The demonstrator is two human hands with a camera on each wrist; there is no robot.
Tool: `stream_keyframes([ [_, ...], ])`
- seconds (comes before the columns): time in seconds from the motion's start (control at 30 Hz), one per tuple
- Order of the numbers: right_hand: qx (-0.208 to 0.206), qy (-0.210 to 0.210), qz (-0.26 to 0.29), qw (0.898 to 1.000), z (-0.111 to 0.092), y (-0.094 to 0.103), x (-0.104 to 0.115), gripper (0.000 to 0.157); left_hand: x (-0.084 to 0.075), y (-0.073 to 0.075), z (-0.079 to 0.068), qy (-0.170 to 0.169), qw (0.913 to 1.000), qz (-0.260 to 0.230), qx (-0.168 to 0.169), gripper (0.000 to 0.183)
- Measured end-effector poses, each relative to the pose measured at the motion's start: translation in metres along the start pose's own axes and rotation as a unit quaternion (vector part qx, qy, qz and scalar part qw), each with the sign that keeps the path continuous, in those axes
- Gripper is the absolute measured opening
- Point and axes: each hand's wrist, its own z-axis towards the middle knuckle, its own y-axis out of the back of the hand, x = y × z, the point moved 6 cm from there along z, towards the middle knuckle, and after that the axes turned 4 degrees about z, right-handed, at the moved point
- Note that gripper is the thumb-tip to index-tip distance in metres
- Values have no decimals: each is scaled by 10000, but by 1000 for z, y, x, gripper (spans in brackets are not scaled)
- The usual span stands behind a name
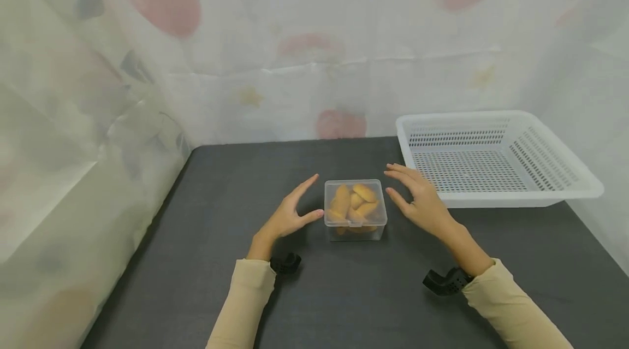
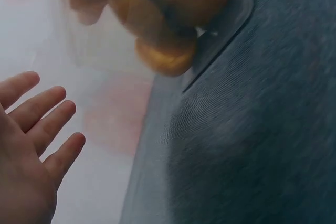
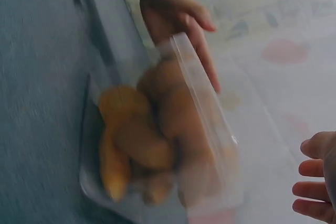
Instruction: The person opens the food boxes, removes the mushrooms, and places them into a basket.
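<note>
A clear plastic box (image 1: 355, 231) with its lid down stands on the dark table, holding several golden-brown oval pieces that look like small bread rolls (image 1: 366, 192). To its left is my left hand (image 1: 287, 215), fingers extended and the thumb tip close to the box's side; I cannot tell whether it touches. My right hand (image 1: 420, 199) hovers at the right of the box, fingers spread and apart from it. In the left wrist view the rolls (image 2: 168, 56) show through the clear wall. The right wrist view shows the box (image 3: 205, 108) between both hands, somewhat blurred.
A white perforated plastic basket (image 1: 496, 196) sits at the back right of the dark table (image 1: 206, 283), just beyond my right hand. Pale patterned sheeting (image 1: 295, 10) hangs behind the table and along its sides. Each wrist wears a black band (image 1: 444, 282).
</note>
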Motion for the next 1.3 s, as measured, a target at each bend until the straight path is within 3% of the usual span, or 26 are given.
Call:
stream_keyframes([
  [0.23,361,275,513,9977,-9,-26,14,48,5,-23,5,8,9984,-467,305,103],
  [0.47,473,849,1095,9892,-21,-46,24,55,9,-37,6,348,9960,-616,553,118],
  [0.73,420,1152,732,9898,-26,-57,27,67,6,-47,8,225,9929,-1061,494,120],
  [1.03,72,1212,295,9922,-25,-66,26,63,8,-51,7,243,9932,-1098,299,115],
  [1.3,-147,1429,286,9892,-23,-68,23,58,4,-48,10,-46,9926,-1205,138,111],
])
